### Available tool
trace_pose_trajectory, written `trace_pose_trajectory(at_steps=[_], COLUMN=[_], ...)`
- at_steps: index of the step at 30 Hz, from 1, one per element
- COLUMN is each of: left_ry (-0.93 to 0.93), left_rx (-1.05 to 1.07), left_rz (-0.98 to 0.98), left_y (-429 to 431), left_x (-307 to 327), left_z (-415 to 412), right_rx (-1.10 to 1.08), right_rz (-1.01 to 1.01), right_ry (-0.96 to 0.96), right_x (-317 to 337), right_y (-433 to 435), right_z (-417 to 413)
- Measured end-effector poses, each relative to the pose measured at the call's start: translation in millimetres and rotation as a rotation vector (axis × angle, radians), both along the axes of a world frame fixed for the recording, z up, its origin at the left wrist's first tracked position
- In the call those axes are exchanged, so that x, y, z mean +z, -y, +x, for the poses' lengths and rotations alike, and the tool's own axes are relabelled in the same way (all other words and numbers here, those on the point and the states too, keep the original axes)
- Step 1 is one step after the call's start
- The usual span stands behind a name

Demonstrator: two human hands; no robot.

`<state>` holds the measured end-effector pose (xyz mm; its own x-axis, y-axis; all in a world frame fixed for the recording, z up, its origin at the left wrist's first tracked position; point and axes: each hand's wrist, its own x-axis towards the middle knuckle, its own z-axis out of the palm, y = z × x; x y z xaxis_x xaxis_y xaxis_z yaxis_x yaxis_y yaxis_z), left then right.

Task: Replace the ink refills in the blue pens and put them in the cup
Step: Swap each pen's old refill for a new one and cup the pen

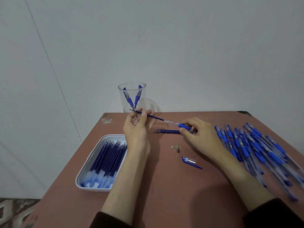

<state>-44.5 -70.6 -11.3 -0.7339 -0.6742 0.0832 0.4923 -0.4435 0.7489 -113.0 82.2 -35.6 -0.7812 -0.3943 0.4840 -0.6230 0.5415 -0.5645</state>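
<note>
The refill [153,116] sits half inside the pen barrel [184,126], above the table and just in front of the cup [121,97]. The left hand [138,129] pinches its free end; the right hand [199,134] grips the barrel's blue sleeve. Hands out of line could bend the thin tube, and the loose tip piece [177,150] nearby could get lost.

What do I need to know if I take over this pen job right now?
Left hand: pinches a thin dark blue ink refill, partly inside the barrel; going in or out, cannot tell.
Right hand: grips the clear pen barrel with a blue rubber grip.
Done: two blue pens stand in the clear plastic cup.
Nearby: loose refills, a blue-and-clear pen cap.
Left: the pile of blue pens; more refills fill the white tray.
</note>
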Motion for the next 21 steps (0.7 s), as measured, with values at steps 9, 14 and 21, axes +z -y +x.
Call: trace_pose_trajectory(at_steps=[9, 14, 21], left_ry=[0.012, 0.015, 0.012], left_rx=[-0.034, -0.026, -0.015], left_rz=[0.030, 0.040, 0.045], left_y=[-1.7, -0.6, 1.1], left_x=[-1.0, -1.3, -1.6], left_z=[-2.5, -3.2, -4.5], right_rx=[0.036, 0.030, 0.009], right_rz=[-0.027, -0.060, -0.050], right_ry=[-0.011, -0.013, -0.018], right_x=[1.6, 2.7, 3.0], right_y=[-1.2, -1.6, -3.3], right_z=[1.1, 1.4, 0.2])
